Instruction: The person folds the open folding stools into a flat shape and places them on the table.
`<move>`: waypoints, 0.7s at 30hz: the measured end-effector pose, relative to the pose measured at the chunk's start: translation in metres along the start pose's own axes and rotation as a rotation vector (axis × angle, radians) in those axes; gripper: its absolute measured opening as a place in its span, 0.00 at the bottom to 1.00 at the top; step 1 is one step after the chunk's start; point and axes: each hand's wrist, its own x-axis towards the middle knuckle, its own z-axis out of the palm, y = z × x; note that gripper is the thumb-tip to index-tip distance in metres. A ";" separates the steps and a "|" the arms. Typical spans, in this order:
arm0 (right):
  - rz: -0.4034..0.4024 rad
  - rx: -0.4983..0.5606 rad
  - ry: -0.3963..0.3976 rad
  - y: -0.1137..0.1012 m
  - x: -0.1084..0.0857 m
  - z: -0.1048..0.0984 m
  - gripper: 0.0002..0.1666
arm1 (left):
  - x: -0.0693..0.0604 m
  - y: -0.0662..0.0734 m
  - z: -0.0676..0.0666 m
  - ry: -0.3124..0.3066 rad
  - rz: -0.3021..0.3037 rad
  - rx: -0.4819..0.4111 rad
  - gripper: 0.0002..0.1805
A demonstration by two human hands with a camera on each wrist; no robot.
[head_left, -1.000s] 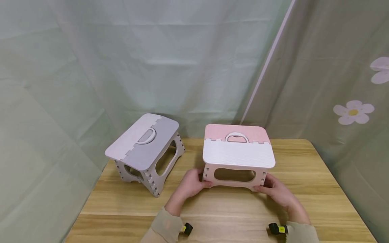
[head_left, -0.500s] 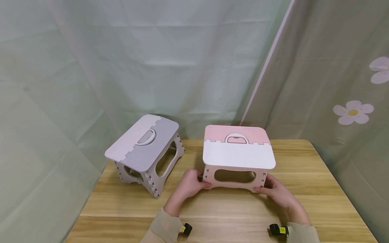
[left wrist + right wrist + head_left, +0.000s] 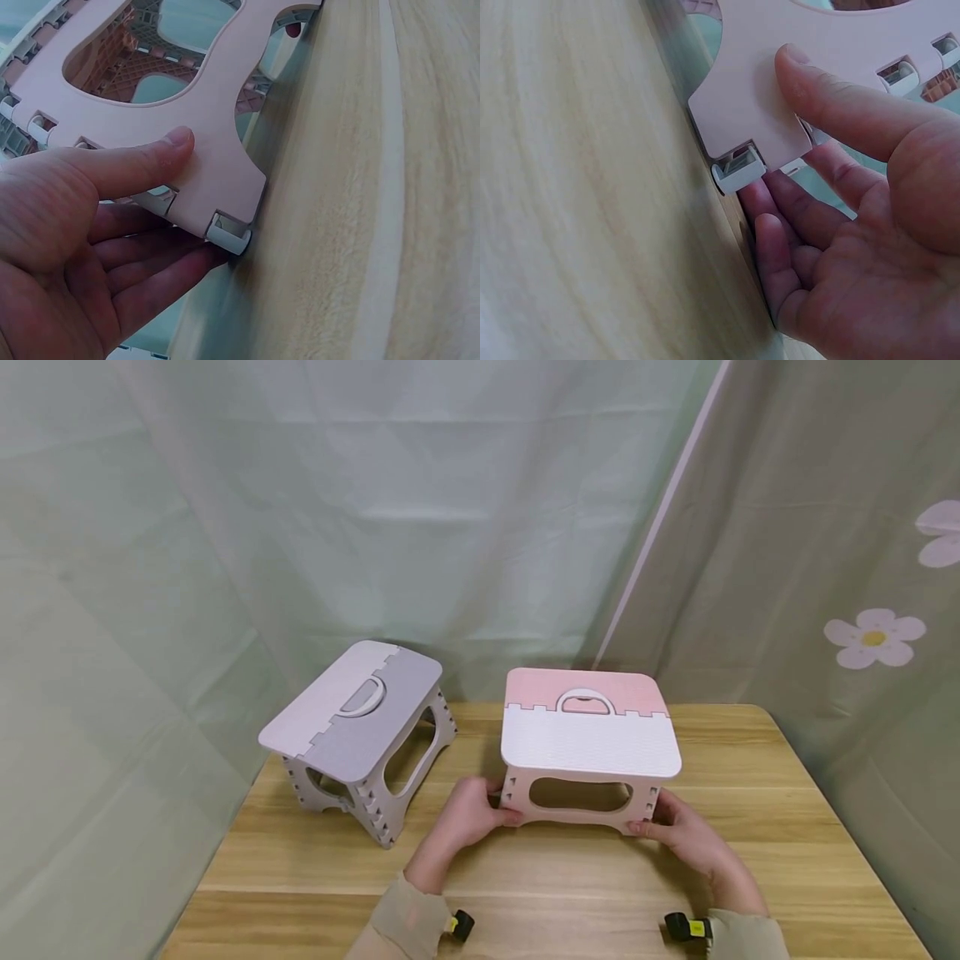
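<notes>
A folding step stool (image 3: 588, 742) with a pink and white top, a white loop handle and pale pink legs stands unfolded on the table. My left hand (image 3: 471, 814) grips its near left leg low down. In the left wrist view the thumb presses the leg panel (image 3: 214, 161), with the fingers behind the hinged edge. At the near right leg, my right hand (image 3: 686, 833) holds on the same way; the right wrist view has its thumb flat on the leg panel (image 3: 754, 82) and fingers curled beneath the edge. The stool's far legs are hidden in the head view.
A second folding stool (image 3: 360, 710), grey and white, stands unfolded at an angle on the left of the wooden table (image 3: 570, 893). Pale green curtains (image 3: 450, 510) hang behind and at both sides, with flower prints on the right.
Almost nothing differs. Both hands keep their hold on the pink and white stool, and both stools stay in place; the head view shifts only slightly.
</notes>
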 end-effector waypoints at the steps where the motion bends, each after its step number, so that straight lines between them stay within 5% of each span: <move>1: 0.001 -0.001 0.004 0.000 0.000 0.000 0.42 | 0.000 0.000 0.000 0.002 0.000 -0.002 0.15; 21: 0.013 -0.031 0.017 -0.001 0.000 0.002 0.41 | 0.000 0.000 -0.001 -0.014 -0.033 0.018 0.12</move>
